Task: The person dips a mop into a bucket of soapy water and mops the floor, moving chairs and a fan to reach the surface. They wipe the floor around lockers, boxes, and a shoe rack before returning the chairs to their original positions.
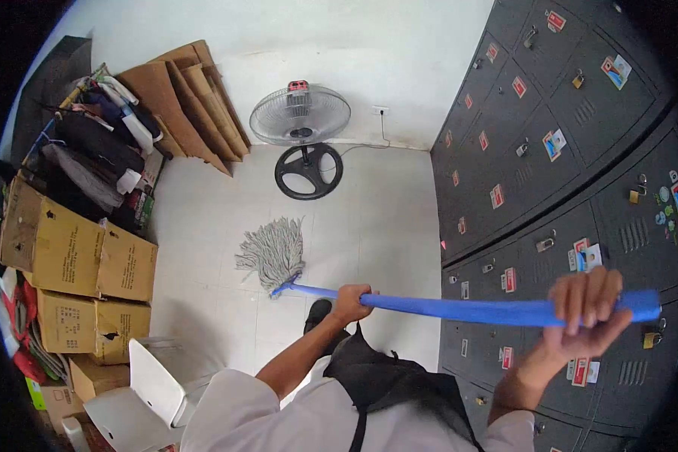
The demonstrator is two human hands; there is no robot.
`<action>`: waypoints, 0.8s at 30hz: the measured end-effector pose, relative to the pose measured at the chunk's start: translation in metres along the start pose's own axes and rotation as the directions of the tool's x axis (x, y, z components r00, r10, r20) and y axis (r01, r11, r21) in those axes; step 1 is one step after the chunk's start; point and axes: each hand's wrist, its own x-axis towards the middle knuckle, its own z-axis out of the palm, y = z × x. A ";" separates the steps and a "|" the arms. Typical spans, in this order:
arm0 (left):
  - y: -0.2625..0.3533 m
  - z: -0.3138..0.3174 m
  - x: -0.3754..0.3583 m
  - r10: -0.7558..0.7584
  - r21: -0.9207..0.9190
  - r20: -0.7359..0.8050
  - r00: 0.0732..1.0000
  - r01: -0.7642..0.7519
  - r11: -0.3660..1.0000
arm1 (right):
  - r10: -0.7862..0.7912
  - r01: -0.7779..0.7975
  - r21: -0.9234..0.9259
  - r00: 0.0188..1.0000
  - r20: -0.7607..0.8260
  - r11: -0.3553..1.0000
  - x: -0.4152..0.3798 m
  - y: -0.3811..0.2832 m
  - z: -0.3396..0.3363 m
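Note:
A string mop with a long blue handle [459, 309] stretches across the view, its grey strand head [275, 252] spread on the tiled floor. Partway along the handle, nearer the mop head, my left hand [352, 303] is closed around it. My right hand [587, 310] grips the pole near its upper end, fingers over the top and thumb beneath. That end comes close to the lockers in the picture. One dark shoe [318, 315] shows just below the mop head.
Dark lockers [535, 162] with padlocks line the right side. A pedestal fan [301, 124] stands by the back wall, its cord plugged in. Flattened cardboard [181, 98], hanging clothes [102, 139], stacked cartons [90, 252] and a white chair [157, 380] occupy the left side.

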 end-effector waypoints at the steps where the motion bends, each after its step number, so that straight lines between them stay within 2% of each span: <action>1: -0.001 0.003 -0.002 0.047 0.026 -0.018 0.999 -0.046 0.999 | -0.009 0.011 0.049 0.999 -0.042 0.999 -0.002 -0.004 0.001; 2: 0.000 0.002 -0.003 0.038 0.022 -0.004 0.999 -0.038 0.999 | 0.000 0.003 0.047 0.998 -0.055 0.999 0.001 -0.010 0.005; 4: 0.003 0.001 -0.004 0.005 0.004 0.012 1.000 -0.005 1.000 | -0.082 0.091 0.101 0.993 -0.087 0.991 0.006 -0.022 0.012; 8: 0.008 0.017 -0.003 0.022 0.032 0.005 1.000 -0.022 0.999 | -0.096 0.099 0.036 0.992 -0.081 0.994 0.000 -0.040 0.004; 10: 0.017 0.035 0.002 0.088 -0.016 0.002 0.996 -0.088 0.996 | -0.104 0.102 -0.018 0.969 -0.224 0.995 -0.014 -0.055 -0.007; 11: 0.016 0.048 0.005 0.134 0.000 0.031 0.990 -0.134 0.991 | -0.169 0.129 -0.141 0.931 -0.322 0.981 -0.021 -0.064 -0.008; 12: 0.017 0.061 0.007 0.136 -0.009 0.047 0.990 -0.136 0.991 | -0.171 0.125 -0.153 0.927 -0.334 0.980 -0.031 -0.074 -0.013; 14: 0.025 0.081 0.018 0.259 -0.093 0.120 0.958 -0.249 0.964 | -0.306 0.178 -0.313 0.852 -0.425 0.933 -0.051 -0.092 -0.017; 16: 0.028 0.103 0.029 0.311 -0.145 0.163 0.936 -0.290 0.946 | -0.294 0.156 -0.326 0.853 -0.432 0.932 -0.065 -0.103 -0.016; 18: 0.032 0.121 0.045 0.362 -0.197 0.203 0.910 -0.324 0.925 | -0.430 0.135 -0.547 0.779 -0.456 0.826 -0.079 -0.114 -0.018; 20: 0.042 0.139 0.062 0.480 -0.284 0.283 0.831 -0.405 0.869 | -0.438 0.123 -0.562 0.766 -0.470 0.818 -0.082 -0.118 -0.012; 21: 0.045 0.149 0.073 0.481 -0.294 0.291 0.827 -0.401 0.868 | -0.705 -0.039 -0.813 0.474 -0.528 0.582 -0.081 -0.113 -0.008; 22: 0.046 0.160 0.083 0.516 -0.297 0.358 0.778 -0.428 0.853 | -0.909 -0.309 -0.894 0.162 -0.385 0.324 -0.082 -0.111 -0.005; 23: 0.044 0.170 0.089 0.544 -0.304 0.428 0.722 -0.452 0.839 | -0.812 -0.377 -0.857 0.333 -0.480 0.351 -0.095 -0.121 0.000; 24: 0.039 0.178 0.098 0.545 -0.314 0.440 0.714 -0.446 0.838 | -0.814 -0.393 -0.852 0.326 -0.480 0.345 -0.108 -0.124 -0.003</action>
